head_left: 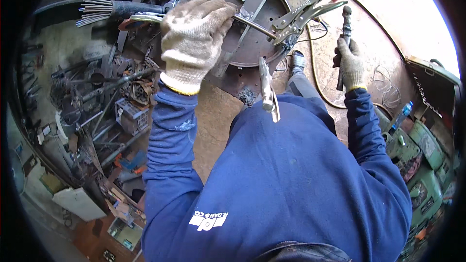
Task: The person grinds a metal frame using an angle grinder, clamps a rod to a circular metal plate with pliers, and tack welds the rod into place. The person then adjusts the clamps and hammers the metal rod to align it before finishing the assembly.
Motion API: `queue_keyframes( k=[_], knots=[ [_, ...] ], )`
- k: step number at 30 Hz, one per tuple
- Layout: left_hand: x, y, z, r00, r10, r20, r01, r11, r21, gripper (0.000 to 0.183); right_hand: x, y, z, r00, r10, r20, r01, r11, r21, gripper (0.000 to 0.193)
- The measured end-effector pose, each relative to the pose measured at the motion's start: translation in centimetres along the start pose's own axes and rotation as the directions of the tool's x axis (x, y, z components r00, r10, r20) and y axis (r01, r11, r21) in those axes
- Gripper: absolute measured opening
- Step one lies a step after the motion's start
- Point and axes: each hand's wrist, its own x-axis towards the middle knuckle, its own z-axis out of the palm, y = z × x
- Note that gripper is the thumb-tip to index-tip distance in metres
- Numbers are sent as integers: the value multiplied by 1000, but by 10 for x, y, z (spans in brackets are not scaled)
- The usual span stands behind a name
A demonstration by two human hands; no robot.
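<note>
My left hand (196,39), in a pale work glove, is closed round a thin metal rod (255,26) over a dark steel workpiece with a large ring (257,63). The rod slants toward locking pliers (301,17) on the right side. A flat steel bar (258,0) crosses the ring beneath. Another pair of locking pliers (267,90) juts toward me from the near edge. Farther right, clear of the workpiece, my gloved right hand (352,63) grips a dark, hammer-like tool (346,24) with a rounded knob at its upper end; its exact kind is unclear.
Thin welding rods (97,10) stick out of a tube on the left. Scrap metal and a grey crate (132,116) crowd the left floor. A hose (315,75) runs along the floor between the bench and my right arm. Green machinery (424,184) and a water bottle (403,115) stand right.
</note>
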Motion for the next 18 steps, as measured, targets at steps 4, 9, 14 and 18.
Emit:
queue_keyframes(
  k=[4, 9, 14, 18],
  knots=[
    [27, -7, -11, 977, 5, 213, 2, 1000, -30, 25, 49, 0, -8, 991, 14, 134, -15, 1000, 2, 30],
    [42, -7, -19, 925, -29, 380, 38, 999, -17, 23, 92, 13, -18, 966, 81, 247, -55, 992, -110, 28],
    [40, 3, -11, 956, -85, 279, 96, 995, -24, 27, 109, -13, -5, 956, 46, 290, 48, 950, -308, 34],
    [34, 21, -12, 939, -213, 268, 205, 977, 59, 29, 140, -44, 19, 921, -71, 383, 190, 940, -283, 43]
  ],
)
